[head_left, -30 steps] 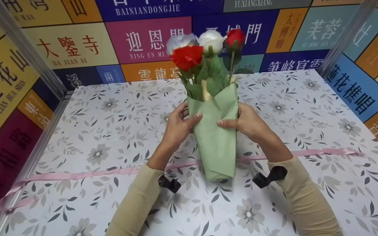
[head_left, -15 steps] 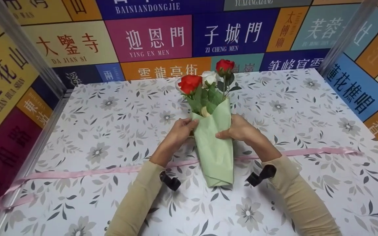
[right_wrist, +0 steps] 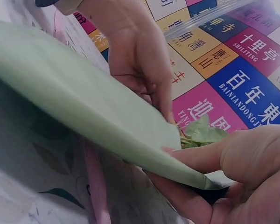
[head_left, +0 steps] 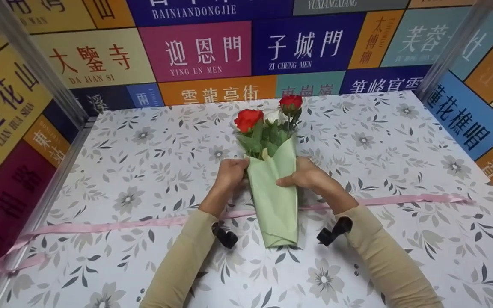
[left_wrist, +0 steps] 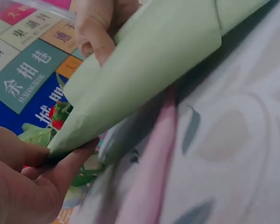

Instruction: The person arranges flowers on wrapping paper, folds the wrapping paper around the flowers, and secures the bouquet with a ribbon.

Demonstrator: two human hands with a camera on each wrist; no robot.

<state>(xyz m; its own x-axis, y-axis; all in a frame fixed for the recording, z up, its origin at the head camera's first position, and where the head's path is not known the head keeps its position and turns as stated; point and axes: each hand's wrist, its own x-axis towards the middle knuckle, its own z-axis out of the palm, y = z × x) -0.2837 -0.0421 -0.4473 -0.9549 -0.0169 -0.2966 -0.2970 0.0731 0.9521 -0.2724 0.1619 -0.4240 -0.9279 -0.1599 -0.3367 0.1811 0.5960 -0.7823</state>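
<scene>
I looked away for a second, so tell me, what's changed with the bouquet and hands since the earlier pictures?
In the head view, the green-wrapped bouquet has moved down the frame, away from the sign-covered wall; the left hand and right hand came with it. Both still hold the wrapping paper, nothing newly grasped or released. The pink ribbon stayed put across the table.

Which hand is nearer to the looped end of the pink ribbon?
Left. The left hand, gripping the left edge of the green wrap, is beyond and right of the looped end; the right hand, on the wrap's right side, is farther right.
</scene>
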